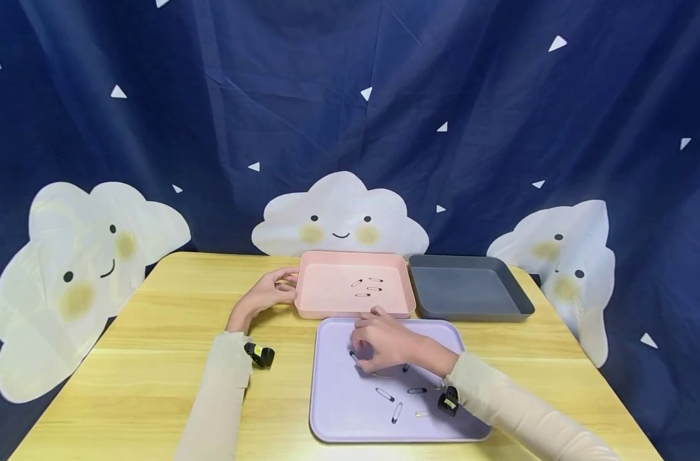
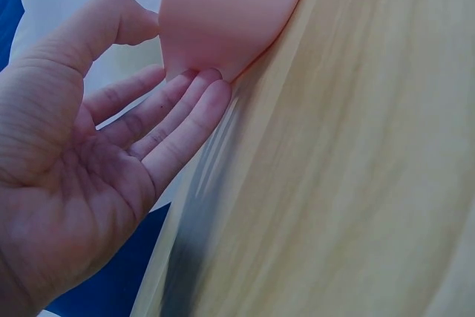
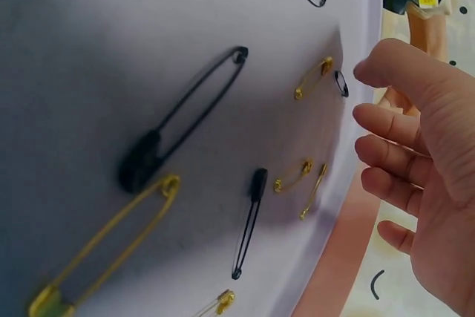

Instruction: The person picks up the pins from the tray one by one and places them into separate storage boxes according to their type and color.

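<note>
Left hand (image 1: 269, 289): touching outer left wall of shallow, rounded pink rectangular tray (image 1: 326, 282), centre of head view; open, relaxed, thumb near rim.
Right hand (image 1: 386, 340): poised over flat, rounded lavender rectangular tray (image 1: 338, 410), lower centre; open, thumb apart from loosely bent fingers; close to slim black safety pin (image 1: 354, 355); contact, cannot tell.
Pins, lavender tray: scattered, apart in head view; mix of black safety pins (image 3: 141, 159) and gold metal safety pins (image 3: 169, 185), some hidden by right hand.
Pins, pink tray: four dark safety pins (image 1: 364, 295), right of tray centre.
Dark grey rectangular tray (image 1: 465, 288): right of pink tray, just beside.
Pale wood-grain table (image 1: 136, 365): under all three trays.
Navy cloth backdrop (image 1: 303, 77): upper frame, printed with smiling white clouds (image 1: 341, 218).
</note>
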Available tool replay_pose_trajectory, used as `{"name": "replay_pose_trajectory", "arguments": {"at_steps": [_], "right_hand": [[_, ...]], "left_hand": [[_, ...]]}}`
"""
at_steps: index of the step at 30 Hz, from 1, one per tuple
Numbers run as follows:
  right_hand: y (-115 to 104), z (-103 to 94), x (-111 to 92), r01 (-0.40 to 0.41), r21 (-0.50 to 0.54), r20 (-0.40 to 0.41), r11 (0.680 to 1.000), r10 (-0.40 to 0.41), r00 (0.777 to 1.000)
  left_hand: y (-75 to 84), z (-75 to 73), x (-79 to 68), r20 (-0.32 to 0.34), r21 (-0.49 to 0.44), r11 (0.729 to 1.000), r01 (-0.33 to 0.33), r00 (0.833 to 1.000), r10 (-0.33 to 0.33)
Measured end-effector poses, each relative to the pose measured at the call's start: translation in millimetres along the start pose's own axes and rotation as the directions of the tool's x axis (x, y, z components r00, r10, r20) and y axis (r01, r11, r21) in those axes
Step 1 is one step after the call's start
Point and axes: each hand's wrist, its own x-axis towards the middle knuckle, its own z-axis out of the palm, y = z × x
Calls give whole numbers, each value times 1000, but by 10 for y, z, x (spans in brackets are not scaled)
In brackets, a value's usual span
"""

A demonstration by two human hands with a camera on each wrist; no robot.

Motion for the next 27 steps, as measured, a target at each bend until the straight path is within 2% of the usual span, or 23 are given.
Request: {"name": "replay_pose_trajectory", "arguments": {"at_steps": [6,21,27], "right_hand": [[-27,13,1,-23,-11,44,1000,24,999],[-39,21,19,-3,-58,37,998,6,999],[-47,-4,41,-3,-69,59,998,8,998]], "left_hand": [[-4,9,0,-1,3,1000,-8,1000,8],[-4,-3,-14,-6,23,1000,-12,1000,12],[-21,-5,1,-12,31,999,-7,1000,7]]}}
